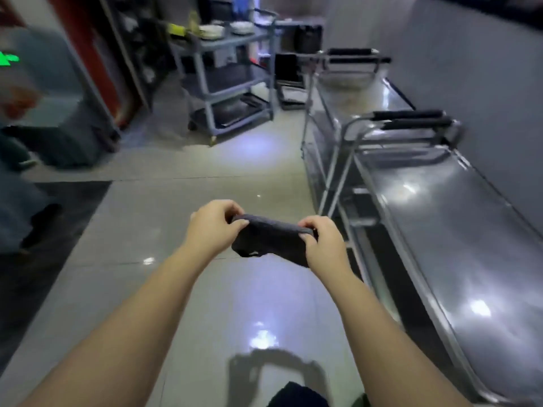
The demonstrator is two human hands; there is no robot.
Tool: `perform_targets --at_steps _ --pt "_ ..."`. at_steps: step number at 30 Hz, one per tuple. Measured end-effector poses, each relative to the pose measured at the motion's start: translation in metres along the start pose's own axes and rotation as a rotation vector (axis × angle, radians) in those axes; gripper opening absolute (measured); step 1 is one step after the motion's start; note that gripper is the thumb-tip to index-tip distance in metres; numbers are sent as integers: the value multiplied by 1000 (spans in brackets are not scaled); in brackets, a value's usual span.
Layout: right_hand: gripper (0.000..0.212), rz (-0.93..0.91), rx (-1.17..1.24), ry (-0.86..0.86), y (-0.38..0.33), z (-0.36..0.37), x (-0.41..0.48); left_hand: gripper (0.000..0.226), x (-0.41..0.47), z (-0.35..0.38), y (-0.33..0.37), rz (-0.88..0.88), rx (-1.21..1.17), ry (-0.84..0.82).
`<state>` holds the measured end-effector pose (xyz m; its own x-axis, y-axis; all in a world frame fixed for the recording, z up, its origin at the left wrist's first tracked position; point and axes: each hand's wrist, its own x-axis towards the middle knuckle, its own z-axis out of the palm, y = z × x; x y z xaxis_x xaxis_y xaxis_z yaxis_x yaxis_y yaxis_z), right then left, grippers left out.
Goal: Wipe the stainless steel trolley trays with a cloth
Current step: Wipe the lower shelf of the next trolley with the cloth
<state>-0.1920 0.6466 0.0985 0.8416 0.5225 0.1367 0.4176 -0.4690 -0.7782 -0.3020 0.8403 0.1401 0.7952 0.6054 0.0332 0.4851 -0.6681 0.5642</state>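
Note:
A dark grey cloth is stretched between both hands in front of me, above the floor. My left hand pinches its left end and my right hand pinches its right end. A stainless steel trolley stands to the right along the wall, its shiny top tray bare, with black-padded handles at its far end. A second steel trolley stands beyond it. The cloth and both hands are left of the near trolley, apart from it.
A grey plastic cart with stacked white plates stands at the back centre. A person is blurred at the left edge. A grey wall runs behind the trolleys. Glossy floor tiles lie ahead.

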Motion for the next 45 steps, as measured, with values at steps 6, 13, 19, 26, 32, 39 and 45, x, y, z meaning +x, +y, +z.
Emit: perform_targets --at_steps 6,13,19,26,32,39,45 --pt "18 255 -42 141 87 -39 18 10 73 101 51 246 79 -209" --pt "33 454 11 299 156 -58 47 13 133 181 90 320 61 -363" --pt "20 592 -43 369 196 -26 46 10 176 241 95 401 191 -629" --pt "21 1036 20 639 228 30 43 8 217 318 101 677 319 -989" --pt "23 1247 -47 1049 219 82 48 12 236 359 101 912 212 -1112" --pt "19 1396 -141 1027 272 81 11 10 184 423 81 820 280 -1321" --pt "35 1533 -509 834 416 24 -17 29 121 560 108 740 31 -1392"
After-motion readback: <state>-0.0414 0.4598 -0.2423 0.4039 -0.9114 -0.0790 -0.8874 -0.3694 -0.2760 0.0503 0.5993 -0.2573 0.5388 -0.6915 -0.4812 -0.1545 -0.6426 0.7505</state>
